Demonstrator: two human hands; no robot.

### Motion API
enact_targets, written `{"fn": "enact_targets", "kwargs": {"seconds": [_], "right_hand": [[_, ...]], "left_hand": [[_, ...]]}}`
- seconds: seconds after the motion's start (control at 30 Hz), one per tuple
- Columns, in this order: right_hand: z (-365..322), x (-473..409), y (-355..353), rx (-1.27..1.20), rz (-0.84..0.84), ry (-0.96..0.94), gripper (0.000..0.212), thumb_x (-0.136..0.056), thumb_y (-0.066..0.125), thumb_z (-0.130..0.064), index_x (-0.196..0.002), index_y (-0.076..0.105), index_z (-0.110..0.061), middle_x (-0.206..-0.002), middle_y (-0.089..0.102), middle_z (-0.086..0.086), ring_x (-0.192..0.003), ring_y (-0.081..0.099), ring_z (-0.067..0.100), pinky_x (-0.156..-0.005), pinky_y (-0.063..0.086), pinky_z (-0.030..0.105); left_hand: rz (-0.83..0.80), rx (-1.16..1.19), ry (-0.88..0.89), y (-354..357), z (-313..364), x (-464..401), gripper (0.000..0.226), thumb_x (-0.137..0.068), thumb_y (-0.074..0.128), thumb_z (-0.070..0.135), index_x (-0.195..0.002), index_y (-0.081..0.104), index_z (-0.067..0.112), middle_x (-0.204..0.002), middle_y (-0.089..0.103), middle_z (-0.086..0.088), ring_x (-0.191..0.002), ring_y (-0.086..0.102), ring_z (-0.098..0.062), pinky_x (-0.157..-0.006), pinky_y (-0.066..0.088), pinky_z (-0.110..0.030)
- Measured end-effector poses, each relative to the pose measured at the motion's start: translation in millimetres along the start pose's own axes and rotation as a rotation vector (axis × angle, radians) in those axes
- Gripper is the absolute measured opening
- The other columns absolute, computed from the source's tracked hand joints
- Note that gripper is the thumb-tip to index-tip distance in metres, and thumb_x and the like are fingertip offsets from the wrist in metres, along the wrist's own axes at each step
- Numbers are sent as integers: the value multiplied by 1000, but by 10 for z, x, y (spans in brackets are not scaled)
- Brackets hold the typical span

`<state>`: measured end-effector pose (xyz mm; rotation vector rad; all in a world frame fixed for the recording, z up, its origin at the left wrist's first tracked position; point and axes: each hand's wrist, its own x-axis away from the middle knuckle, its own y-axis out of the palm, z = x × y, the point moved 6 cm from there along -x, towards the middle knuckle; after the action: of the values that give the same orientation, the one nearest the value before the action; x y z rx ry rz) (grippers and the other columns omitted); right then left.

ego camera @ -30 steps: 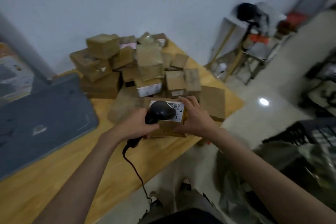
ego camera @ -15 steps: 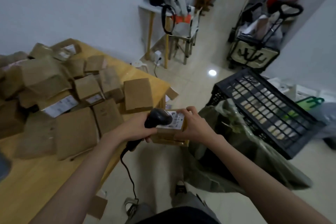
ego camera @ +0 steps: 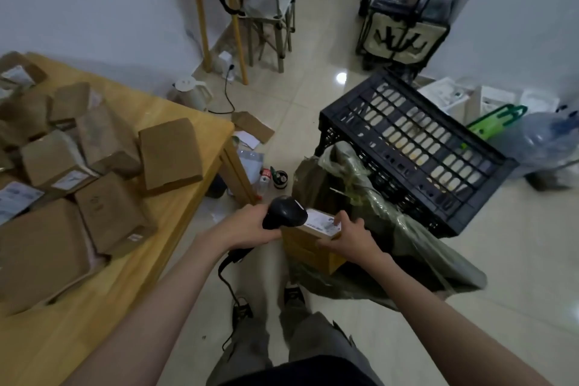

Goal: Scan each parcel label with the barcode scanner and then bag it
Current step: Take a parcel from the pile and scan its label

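Note:
My left hand (ego camera: 242, 226) grips a black corded barcode scanner (ego camera: 283, 213), whose head sits over the white label of a brown cardboard parcel (ego camera: 310, 244). My right hand (ego camera: 347, 235) holds that parcel by its right end, fingers curled over the top edge. The parcel is in the air over the open mouth of a large olive-green plastic bag (ego camera: 391, 229) that stands on the floor. Several more brown parcels (ego camera: 106, 166) lie piled on the wooden table (ego camera: 94, 323) to my left.
A black plastic crate (ego camera: 416, 147) leans just behind the bag. Scraps of card, a small can and a kettle (ego camera: 191, 94) lie on the tiled floor by the table corner. A yellow-legged stand, a folding chair and a loaded trolley (ego camera: 404, 9) stand further back.
I have turned right, away from the table. Both hands carried the scanner and parcel off the tabletop and over the green bag's mouth. The scanner head stays on the label.

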<state>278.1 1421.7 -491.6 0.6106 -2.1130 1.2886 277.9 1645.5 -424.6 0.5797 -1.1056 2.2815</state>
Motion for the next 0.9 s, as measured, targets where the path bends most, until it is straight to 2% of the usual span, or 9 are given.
{"fn": "enact_targets", "kwargs": {"seconds": [0.07,0.17,0.27,0.4,0.47,0.6,0.73,0.83,0.9], "right_hand": [[232,-88,62,-27,-22,64,70,-82,71,-59,-132,39,-24,-136,38,17,-114,51,37,-95,52,46],[492,-183,90,-53,-35,126,77,-80,71,-61,-138,37,-22,-140,40,19,-120,50,39,-96,50,47],[697,-267,93,-69,-13,157,79,-82,67,-64,-141,39,-20,-135,49,17,-118,53,37,-94,51,46],[795,-311,72,-24,-23,176,51,-96,50,-49,-133,44,-14,-126,55,18,-109,55,39,-87,48,42],[715,-297,27,9,-58,144,36,-98,48,-42,-122,47,-15,-116,57,13,-95,55,33,-80,46,38],[348,-294,-153,102,-109,24,26,-99,53,-39,-113,48,-18,-102,56,5,-77,57,22,-73,54,37],[-300,-315,-378,182,-84,-129,34,-95,57,-41,-121,52,-19,-112,60,6,-95,61,25,-83,55,40],[-874,-292,-489,247,-65,-237,33,-92,60,-42,-115,53,-21,-114,62,7,-96,62,25,-76,52,35],[-1270,-239,-540,300,-53,-317,30,-91,61,-39,-111,53,-19,-114,63,9,-95,62,27,-72,47,32]], "left_hand": [[-26,-35,2,97,28,-138,17,-85,68,33,-92,52,34,-80,62,14,-76,62,-7,-67,49,-27],[-64,-88,3,220,85,-319,21,-84,68,31,-93,50,35,-84,62,8,-83,63,-15,-74,53,-33],[-84,-117,20,292,138,-454,25,-83,67,30,-81,45,41,-85,61,7,-84,60,-15,-69,47,-29],[-97,-106,32,287,220,-541,27,-84,66,30,-77,43,42,-85,62,6,-84,62,-15,-69,48,-29],[-98,-98,33,243,227,-538,25,-83,66,31,-78,44,42,-86,63,5,-86,64,-16,-74,53,-33],[-63,-69,41,39,185,-434,20,-80,64,37,-82,45,43,-91,66,6,-87,64,-14,-79,57,-39],[19,-27,14,-268,69,-183,18,-87,66,29,-85,49,35,-86,63,9,-80,61,-5,-65,46,-22],[116,19,-39,-544,-100,154,13,-88,65,30,-91,52,32,-85,65,7,-80,63,-10,-65,45,-22],[186,74,-71,-718,-225,426,16,-88,64,31,-85,50,35,-82,64,7,-79,63,-13,-68,49,-27]]}}
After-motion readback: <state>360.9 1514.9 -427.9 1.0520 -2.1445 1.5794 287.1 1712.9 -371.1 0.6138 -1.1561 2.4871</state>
